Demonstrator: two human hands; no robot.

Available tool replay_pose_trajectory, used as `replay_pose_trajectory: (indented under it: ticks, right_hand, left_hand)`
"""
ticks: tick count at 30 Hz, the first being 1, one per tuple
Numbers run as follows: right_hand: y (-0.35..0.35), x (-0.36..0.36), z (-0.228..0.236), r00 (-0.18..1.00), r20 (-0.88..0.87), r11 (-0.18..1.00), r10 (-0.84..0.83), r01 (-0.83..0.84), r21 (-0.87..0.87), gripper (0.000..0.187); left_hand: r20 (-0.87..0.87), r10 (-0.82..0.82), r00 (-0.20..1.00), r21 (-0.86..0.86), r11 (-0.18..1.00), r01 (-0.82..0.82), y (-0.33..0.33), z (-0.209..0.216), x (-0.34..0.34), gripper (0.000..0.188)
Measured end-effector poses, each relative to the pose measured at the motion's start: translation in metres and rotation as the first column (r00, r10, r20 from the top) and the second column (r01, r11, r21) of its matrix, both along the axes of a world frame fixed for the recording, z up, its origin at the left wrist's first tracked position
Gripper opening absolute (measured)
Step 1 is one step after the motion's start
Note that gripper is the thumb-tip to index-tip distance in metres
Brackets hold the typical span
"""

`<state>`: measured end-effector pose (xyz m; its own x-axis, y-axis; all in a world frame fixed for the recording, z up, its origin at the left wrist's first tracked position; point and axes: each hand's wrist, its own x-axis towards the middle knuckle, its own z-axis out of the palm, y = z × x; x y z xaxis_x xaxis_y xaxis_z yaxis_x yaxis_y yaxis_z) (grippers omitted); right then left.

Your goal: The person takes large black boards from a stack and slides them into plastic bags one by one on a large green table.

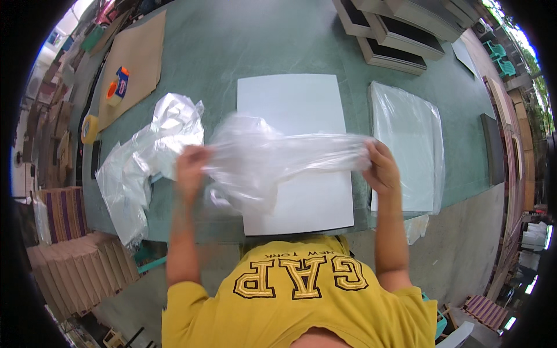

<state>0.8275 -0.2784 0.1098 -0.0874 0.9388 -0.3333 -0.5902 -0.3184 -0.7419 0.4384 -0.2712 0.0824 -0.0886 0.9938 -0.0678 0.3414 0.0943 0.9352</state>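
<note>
A length of clear plastic film (313,153) is stretched between my two hands, above a flat white panel (299,98) on the green table. Bunched and smeared by motion near its left part, it could be a bag or a sheet; I cannot tell. My left hand (192,165), somewhat blurred, is closed on the left end. The fingers of my right hand (383,167) pinch the right end, just past the panel's right edge. Beside my left hand lies crumpled clear plastic (130,180). To the right of my right hand rests a white panel in clear plastic (406,139).
Grey-edged boxes or boards with dark faces (394,49) are stacked at the far right of the table (261,35). Brown cardboard (139,52), a tape dispenser (118,87) and a tape roll (90,129) lie at the left. Folded cartons (81,267) stand at lower left.
</note>
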Motion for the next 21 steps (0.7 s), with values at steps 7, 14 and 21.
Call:
replay_pose_trajectory:
  ticks: [7,14,21]
  right_hand:
    - [0.002,-0.032,0.029,0.92,0.246,0.937,0.306,-0.336,0.092,0.018]
    - [0.005,-0.1,0.04,0.978,-0.122,0.977,0.17,-0.152,0.147,0.026]
    - [-0.003,-0.087,0.056,0.853,0.485,0.902,0.193,-0.349,0.256,0.011]
  left_hand:
    - [0.243,0.328,0.913,0.383,0.832,-0.401,-0.008,0.086,-0.006,0.013]
    - [0.091,-0.374,0.923,0.048,0.927,0.371,-0.005,0.094,0.118,0.012]
    - [-0.21,0.327,0.921,0.645,0.754,-0.121,0.003,0.083,-0.002,0.016]
